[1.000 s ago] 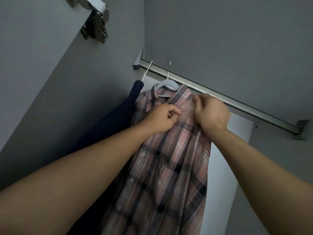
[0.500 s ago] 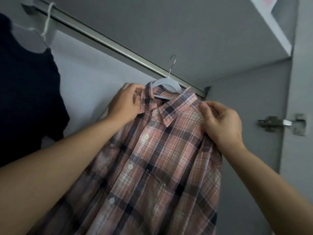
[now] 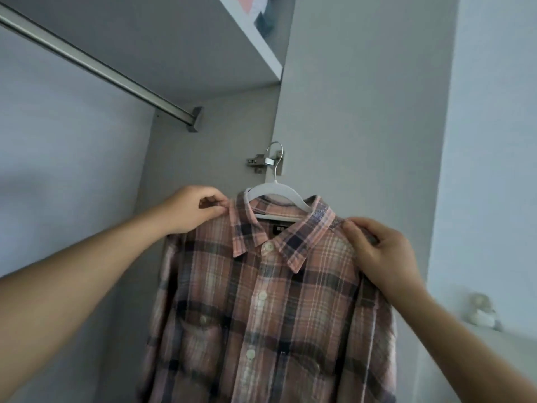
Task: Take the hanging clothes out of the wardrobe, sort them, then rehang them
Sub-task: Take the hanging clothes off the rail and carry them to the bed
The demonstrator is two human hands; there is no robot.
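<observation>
A pink and navy plaid shirt (image 3: 270, 309) hangs on a white hanger (image 3: 276, 190) with a metal hook. The hook is off the metal rail (image 3: 96, 68) and floats in front of the wardrobe's right side wall. My left hand (image 3: 191, 207) pinches the shirt's left shoulder beside the collar. My right hand (image 3: 380, 251) grips the right shoulder. The shirt faces me, buttoned, with its lower part out of view.
A door hinge (image 3: 260, 162) sits on the side panel just behind the hanger hook. A white shelf (image 3: 255, 39) with folded items runs above. A small pale figurine (image 3: 481, 314) stands on a surface at the far right.
The shirt on its hanger has come off the rail and moved right and down, out toward the wardrobe's right side. The dark garment at the left is out of view now.
</observation>
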